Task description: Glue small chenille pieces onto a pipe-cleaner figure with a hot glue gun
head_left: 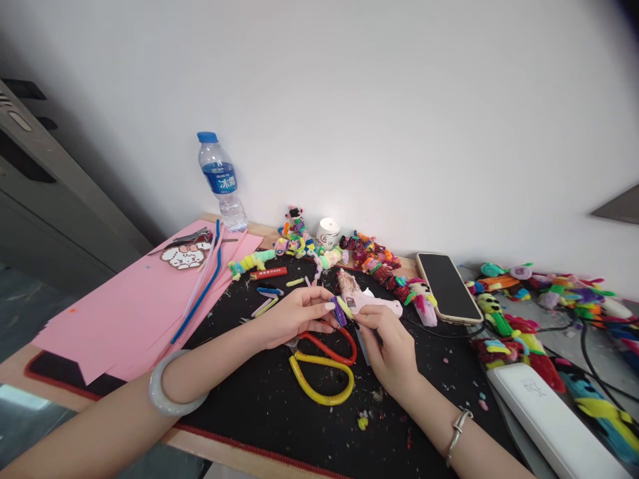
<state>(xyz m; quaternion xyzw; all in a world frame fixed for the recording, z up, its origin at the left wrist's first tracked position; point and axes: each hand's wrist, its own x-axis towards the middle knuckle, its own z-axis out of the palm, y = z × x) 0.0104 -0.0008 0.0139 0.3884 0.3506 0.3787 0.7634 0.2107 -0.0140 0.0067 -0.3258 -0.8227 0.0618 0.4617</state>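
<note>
Purple pipe-cleaner piece point(340, 311) pinched between both hands, left point(294, 317) and right point(387, 346) fingertips meeting above scissors point(324, 372)

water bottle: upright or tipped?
Upright. The water bottle stands on its base by the wall, blue cap on top.

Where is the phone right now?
The phone lies face up on the right part of the table, near the wall, just right of the pink glue gun and left of a pile of pipe-cleaner figures.
</note>
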